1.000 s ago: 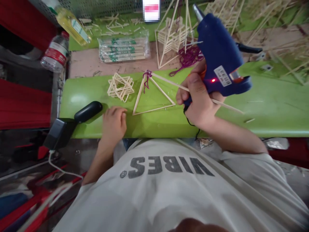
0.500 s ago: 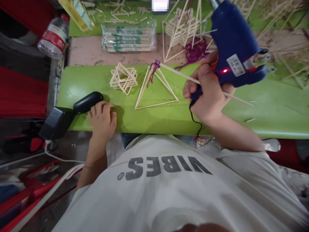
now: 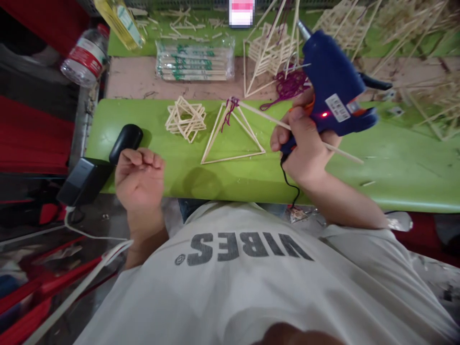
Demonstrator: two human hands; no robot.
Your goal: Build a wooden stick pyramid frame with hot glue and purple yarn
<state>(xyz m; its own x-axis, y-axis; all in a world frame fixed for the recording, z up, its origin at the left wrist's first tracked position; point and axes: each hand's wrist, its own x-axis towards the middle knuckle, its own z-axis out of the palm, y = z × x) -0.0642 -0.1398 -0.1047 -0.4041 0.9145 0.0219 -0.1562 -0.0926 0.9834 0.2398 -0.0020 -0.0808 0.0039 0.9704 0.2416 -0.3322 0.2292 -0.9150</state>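
My left hand [image 3: 140, 179] is turned palm up beside the black oval case [image 3: 125, 143], its fingers curled together with nothing visible in them. My right hand [image 3: 307, 143] is closed round the handle of a blue glue gun [image 3: 332, 79], whose nozzle points up and away and whose red light glows. A thin wooden stick [image 3: 343, 152] also passes through this hand, and its far end meets the purple thread knot [image 3: 233, 101] at the top of a triangular stick frame [image 3: 233, 157]. Left of that frame lies a star-shaped stick lattice [image 3: 186, 119].
A packet of sticks [image 3: 195, 62], tangled purple thread [image 3: 292, 84] and larger stick structures [image 3: 271, 45] lie farther back. At the left are a black adapter [image 3: 84, 181], a plastic bottle [image 3: 85, 56] and a yellow-liquid bottle [image 3: 120, 26]. A black cord hangs below the glue gun.
My left hand has drawn back from the black case and turned palm up; the case now sits at a steeper angle. The glue gun has shifted slightly left and lower in view.
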